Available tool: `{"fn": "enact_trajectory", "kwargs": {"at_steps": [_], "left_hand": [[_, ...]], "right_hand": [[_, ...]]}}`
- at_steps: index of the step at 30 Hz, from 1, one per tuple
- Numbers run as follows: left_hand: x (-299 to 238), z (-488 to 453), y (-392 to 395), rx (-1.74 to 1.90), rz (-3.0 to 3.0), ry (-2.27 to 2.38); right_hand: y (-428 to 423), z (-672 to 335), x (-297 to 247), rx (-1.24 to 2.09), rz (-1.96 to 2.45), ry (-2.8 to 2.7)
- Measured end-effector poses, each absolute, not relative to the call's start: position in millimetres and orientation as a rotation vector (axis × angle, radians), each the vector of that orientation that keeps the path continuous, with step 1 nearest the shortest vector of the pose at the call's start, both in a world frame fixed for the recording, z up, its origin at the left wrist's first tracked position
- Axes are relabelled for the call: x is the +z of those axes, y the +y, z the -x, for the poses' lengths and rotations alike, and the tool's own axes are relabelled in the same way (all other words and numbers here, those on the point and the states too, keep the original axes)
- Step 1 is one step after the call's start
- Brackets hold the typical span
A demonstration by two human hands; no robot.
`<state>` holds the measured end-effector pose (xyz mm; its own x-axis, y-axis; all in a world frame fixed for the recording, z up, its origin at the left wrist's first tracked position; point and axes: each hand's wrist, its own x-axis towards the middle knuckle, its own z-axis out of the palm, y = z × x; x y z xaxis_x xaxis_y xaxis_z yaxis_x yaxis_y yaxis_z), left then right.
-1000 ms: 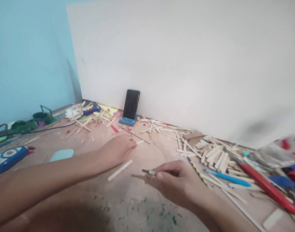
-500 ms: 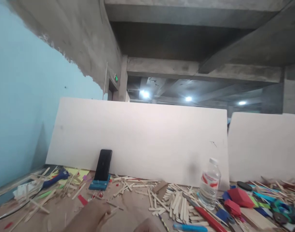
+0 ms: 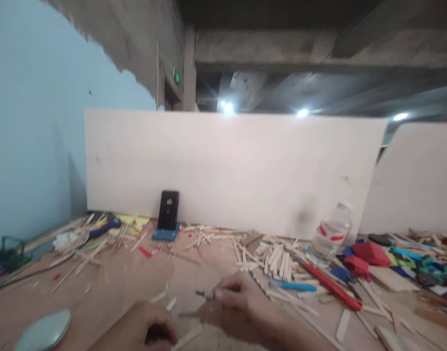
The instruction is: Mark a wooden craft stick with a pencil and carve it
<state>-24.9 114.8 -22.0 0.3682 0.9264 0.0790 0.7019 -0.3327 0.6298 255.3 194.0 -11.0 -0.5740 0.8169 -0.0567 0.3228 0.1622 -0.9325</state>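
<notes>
Low in the middle, my right hand (image 3: 241,304) pinches a small, thin, dark-tipped piece (image 3: 204,294) between thumb and finger. Its kind is too blurred to name. To its left, my left hand (image 3: 150,324) is closed, its fingers curled inward. Whatever it may hold is hidden. Short pale wood pieces (image 3: 171,304) lie on the table just beyond my left hand. Right of my right hand are a heap of craft sticks (image 3: 280,261), a blue pen (image 3: 293,286) and a red-handled tool (image 3: 333,287).
A phone (image 3: 168,210) leans upright on a blue stand (image 3: 165,232) before a white board (image 3: 226,170). Also here are a plastic bottle (image 3: 333,234), red blocks (image 3: 371,253), a blue-handled glue gun (image 3: 105,227) with its cord, and a pale round object (image 3: 44,331).
My view has tipped downward, showing more of the table. My right hand has risen further into view with the small piece pinched. My left hand now sits lower in the picture.
</notes>
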Motion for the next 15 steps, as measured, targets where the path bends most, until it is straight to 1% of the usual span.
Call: {"fn": "enact_trajectory", "kwargs": {"at_steps": [3, 7, 13, 15], "left_hand": [[-15, 27, 102, 0.604, -2.085, 1.349], [-15, 33, 100, 0.664, -2.071, 1.282], [-26, 36, 94, 0.785, -2.263, 1.161], [-26, 36, 92, 0.768, -2.286, 1.119]], "right_hand": [[189, -252, -3, 1.548, 1.044, -1.917], [192, -249, 9, 1.638, 1.071, -1.893], [189, -248, 39, 1.582, 1.189, -2.095], [185, -248, 47, 1.374, 1.175, -2.34]]}}
